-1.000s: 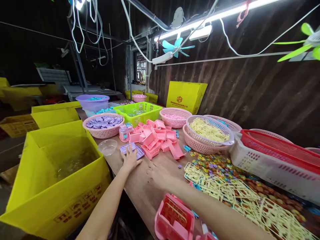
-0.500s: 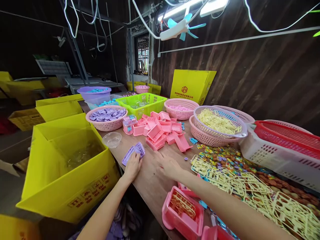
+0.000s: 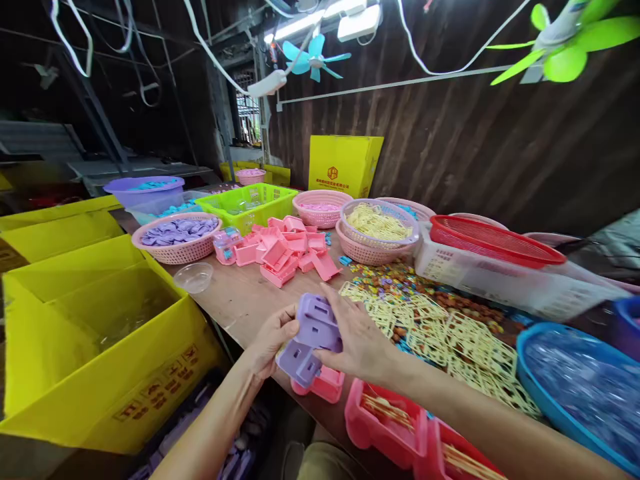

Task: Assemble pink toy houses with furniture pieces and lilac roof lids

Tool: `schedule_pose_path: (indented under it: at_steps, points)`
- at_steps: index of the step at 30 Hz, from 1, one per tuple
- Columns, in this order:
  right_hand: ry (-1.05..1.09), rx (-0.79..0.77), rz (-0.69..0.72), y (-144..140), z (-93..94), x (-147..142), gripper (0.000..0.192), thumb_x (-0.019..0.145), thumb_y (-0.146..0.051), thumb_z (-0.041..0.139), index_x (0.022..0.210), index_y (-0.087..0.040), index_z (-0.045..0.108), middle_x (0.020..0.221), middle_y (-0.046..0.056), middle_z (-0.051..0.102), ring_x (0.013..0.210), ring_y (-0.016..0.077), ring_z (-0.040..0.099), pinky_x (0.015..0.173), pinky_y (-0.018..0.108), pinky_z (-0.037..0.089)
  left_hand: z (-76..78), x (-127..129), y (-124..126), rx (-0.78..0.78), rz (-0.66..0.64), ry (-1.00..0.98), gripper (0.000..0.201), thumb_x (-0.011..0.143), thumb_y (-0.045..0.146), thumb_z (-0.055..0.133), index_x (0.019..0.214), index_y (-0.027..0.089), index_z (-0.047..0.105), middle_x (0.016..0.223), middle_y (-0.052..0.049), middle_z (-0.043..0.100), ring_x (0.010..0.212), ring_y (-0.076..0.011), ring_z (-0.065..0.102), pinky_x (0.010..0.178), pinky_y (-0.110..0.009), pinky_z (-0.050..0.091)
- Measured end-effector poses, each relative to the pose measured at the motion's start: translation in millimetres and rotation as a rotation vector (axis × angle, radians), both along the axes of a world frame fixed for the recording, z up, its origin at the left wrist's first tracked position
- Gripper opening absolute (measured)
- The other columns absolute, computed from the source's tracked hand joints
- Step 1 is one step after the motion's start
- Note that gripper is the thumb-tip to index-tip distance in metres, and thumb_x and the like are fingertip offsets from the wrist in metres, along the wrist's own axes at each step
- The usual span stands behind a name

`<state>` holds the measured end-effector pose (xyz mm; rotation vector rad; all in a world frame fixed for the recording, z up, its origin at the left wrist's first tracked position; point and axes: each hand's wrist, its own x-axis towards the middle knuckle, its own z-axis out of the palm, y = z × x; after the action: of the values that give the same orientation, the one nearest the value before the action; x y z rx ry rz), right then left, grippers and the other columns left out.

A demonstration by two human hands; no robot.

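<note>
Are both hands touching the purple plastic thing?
Touching. The head view shows the left hand gripping the purple plastic piece from its left side, and the right hand closing thumb and fingers on its right side, above the table.

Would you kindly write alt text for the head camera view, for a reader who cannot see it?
Two bare hands, left hand and right hand, hold a pair of lilac plastic moulded pieces above the near edge of a wooden table. Behind them lie a heap of pink plastic boxes and pale yellow plastic frames; a yellow cardboard box stands left.
</note>
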<state>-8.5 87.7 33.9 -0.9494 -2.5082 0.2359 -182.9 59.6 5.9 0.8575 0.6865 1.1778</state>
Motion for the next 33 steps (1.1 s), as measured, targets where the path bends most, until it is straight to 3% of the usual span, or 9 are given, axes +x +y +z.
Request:
schedule_pose_path:
  at_steps: [4,8,12,15,18,23,29,33]
  points:
    - [-0.029,-0.087,-0.181,-46,1.4,74,0.093,0.065,-0.041,0.068,0.142,-0.019,0.021,0.131,0.018,0.048,0.119,0.0346,0.046,0.097,0.054,0.033,-11.9,58,-12,0.000,-0.284,-0.106,0.044,0.050,0.031,0.085,0.078,0.016,0.055,0.077,0.001,0.061,0.065,-0.0095,0.057,0.061,-0.019,0.044]
    - [0.031,-0.145,-0.422,-90,-5.7,154,0.077,0.068,-0.043,0.065,0.135,-0.019,0.035,0.129,0.016,0.051,0.117,0.0316,0.049,0.095,0.048,0.039,-14.1,108,-23,-0.089,-0.552,-0.086,0.053,0.055,0.022,0.081,0.102,0.021,0.056,0.090,-0.002,0.063,0.075,-0.0138,0.060,0.067,-0.024,0.046]
    - [-0.019,-0.194,-0.639,-138,-13.1,234,0.072,0.067,-0.045,0.064,0.130,-0.019,0.042,0.126,0.015,0.054,0.112,0.0319,0.053,0.092,0.046,0.043,-9.8,137,-31,-0.176,-0.473,0.029,0.060,0.061,0.018,0.071,0.118,0.020,0.054,0.097,-0.005,0.064,0.082,-0.0157,0.061,0.071,-0.025,0.047]
    - [-0.124,-0.262,-0.700,-167,-21.6,272,0.072,0.065,-0.043,0.065,0.129,-0.017,0.045,0.128,0.016,0.053,0.115,0.0330,0.051,0.095,0.049,0.041,-15.5,151,-36,-0.220,-0.401,0.104,0.059,0.061,0.015,0.063,0.119,0.020,0.053,0.094,-0.003,0.063,0.077,-0.0132,0.060,0.069,-0.024,0.047]
    - [-0.190,-0.324,-0.672,-178,-33.2,283,0.075,0.064,-0.037,0.066,0.132,-0.017,0.043,0.130,0.016,0.051,0.118,0.0317,0.048,0.098,0.049,0.037,-27.8,163,-41,-0.221,-0.349,0.204,0.059,0.058,0.015,0.060,0.116,0.018,0.053,0.098,-0.005,0.062,0.080,-0.0140,0.060,0.068,-0.024,0.048]
    - [-0.232,-0.434,-0.554,-170,-49.2,279,0.081,0.067,-0.038,0.067,0.140,-0.019,0.035,0.132,0.015,0.047,0.120,0.0299,0.045,0.097,0.046,0.037,-42.8,172,-51,-0.025,-0.284,0.496,0.058,0.062,0.025,0.062,0.117,0.015,0.048,0.107,-0.009,0.060,0.089,-0.0202,0.060,0.074,-0.032,0.050]
    - [-0.235,-0.426,-0.506,-166,-58.7,286,0.082,0.073,-0.046,0.064,0.143,-0.024,0.028,0.131,0.012,0.046,0.118,0.0285,0.043,0.097,0.044,0.037,-45.1,176,-62,0.249,-0.145,0.773,0.050,0.069,0.034,0.060,0.116,0.019,0.048,0.117,-0.010,0.055,0.106,-0.0251,0.055,0.085,-0.037,0.049]
    - [-0.263,-0.384,-0.464,-165,-66.8,287,0.072,0.075,-0.042,0.062,0.140,-0.029,0.034,0.129,0.010,0.047,0.115,0.0270,0.046,0.094,0.043,0.039,-43.4,181,-62,0.238,-0.105,0.793,0.045,0.070,0.036,0.059,0.110,0.018,0.051,0.109,-0.009,0.058,0.099,-0.0243,0.056,0.083,-0.038,0.049]
